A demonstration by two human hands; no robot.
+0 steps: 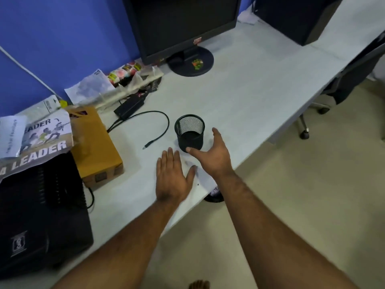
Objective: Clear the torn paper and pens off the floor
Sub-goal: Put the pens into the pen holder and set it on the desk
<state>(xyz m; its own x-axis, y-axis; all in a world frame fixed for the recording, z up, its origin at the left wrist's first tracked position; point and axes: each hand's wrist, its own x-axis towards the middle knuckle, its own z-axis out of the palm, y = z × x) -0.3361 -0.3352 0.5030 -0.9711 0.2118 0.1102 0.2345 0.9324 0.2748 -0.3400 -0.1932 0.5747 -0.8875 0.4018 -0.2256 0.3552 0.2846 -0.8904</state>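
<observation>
Mesh pen cup (pixel 190 132), black and round, upright on pale tabletop (pixel 250 84), near front edge, nothing visible inside. Torn paper and pens not to be made out anywhere on visible floor (pixel 291 205). Under tabletop edge, a dark round object (pixel 213 197), mostly hidden, impossible to identify. At bottom of view, toes (pixel 199 284) cut off by frame. Left hand (pixel 173 176) flat on tabletop, fingers straight and together, thumb spread, holding nothing. Right hand (pixel 212 155) just beside cup, relaxed and spread wide, thumb tip touching lower wall of cup, fingers raised beside its right side, not closed around it. Further left: black cable (pixel 160 130), brown box (pixel 93 147), printed poster (pixel 41 142), black device (pixel 41 215). Behind: monitor (pixel 183 24).
</observation>
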